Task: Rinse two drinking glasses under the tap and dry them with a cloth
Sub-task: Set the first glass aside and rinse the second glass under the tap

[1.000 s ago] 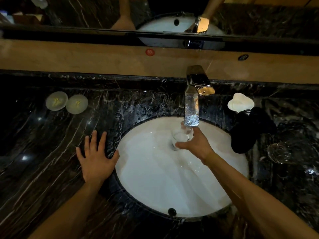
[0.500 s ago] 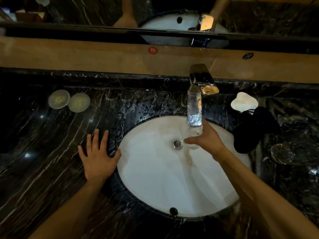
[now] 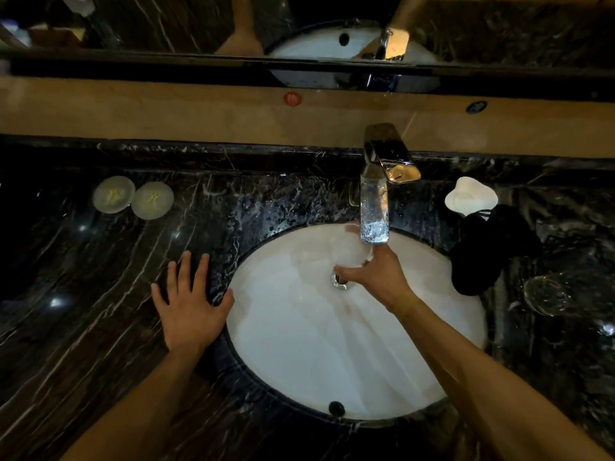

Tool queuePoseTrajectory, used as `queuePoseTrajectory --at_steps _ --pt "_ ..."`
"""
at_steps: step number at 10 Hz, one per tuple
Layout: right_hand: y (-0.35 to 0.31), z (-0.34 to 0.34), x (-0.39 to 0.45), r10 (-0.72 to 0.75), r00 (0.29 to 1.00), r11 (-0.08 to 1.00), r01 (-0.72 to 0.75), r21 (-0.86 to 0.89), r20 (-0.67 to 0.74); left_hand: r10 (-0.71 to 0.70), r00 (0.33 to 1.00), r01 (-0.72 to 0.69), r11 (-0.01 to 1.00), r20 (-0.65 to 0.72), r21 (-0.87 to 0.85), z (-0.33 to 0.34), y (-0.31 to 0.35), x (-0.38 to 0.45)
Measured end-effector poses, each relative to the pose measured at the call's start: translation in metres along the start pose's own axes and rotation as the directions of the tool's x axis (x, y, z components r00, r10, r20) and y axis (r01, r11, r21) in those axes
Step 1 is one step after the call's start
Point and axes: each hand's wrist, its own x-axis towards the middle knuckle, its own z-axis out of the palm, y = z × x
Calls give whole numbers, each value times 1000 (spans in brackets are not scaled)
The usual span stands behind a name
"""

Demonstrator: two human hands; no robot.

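Two hands in view. Right hand: over the white oval basin, grip curled round a clear drinking glass held under the tap; glass is blurred, hard to read, thumb reaching left above the drain. Vs. 1 s ago: hand has gone further up and right, closer beneath the running water; the glass mouth that faced the camera then no longer reads clearly. Left hand: flat on the black marble desk, fingers spread, grip released, thumb tip at the basin's left rim; unchanged from earlier.

Second drinking glass: on the desk, right of basin, well apart from the hands. Black cloth: bunched at the basin's right rim, between basin and 2nd glass. White soap dish: just behind the cloth, touching or overlapping it. Two round pale coasters: far left, side by side, near back edge.

Open room: wide bare desk left of the basin; right side crowded. Overflow hole at near rim.
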Motion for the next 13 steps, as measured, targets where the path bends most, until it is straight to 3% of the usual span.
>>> queuePoseTrajectory --at_steps 2,4,5,7,9,13 --pt "1 -6 -1 -100 968 978 53 -202 -229 3 1000 -3 1000 -2 3 0 0 0" --pt "1 -24 -8 -127 943 967 49 -250 -307 7 1000 -7 1000 -9 -1 1 0 0" --pt "3 -39 -10 5 981 995 -25 -101 -195 8 1000 -8 1000 -9 -2 0 0 0" --pt "10 -42 -16 145 984 981 -156 112 103 7 1000 -7 1000 -14 -8 -1 2 -1" --pt "4 -27 -15 109 978 991 -121 58 181 14 1000 -13 1000 -20 4 0 0 -1" --pt "3 -2 -3 -16 989 994 0 -108 -144 18 1000 -18 1000 -17 -12 0 1 -1"
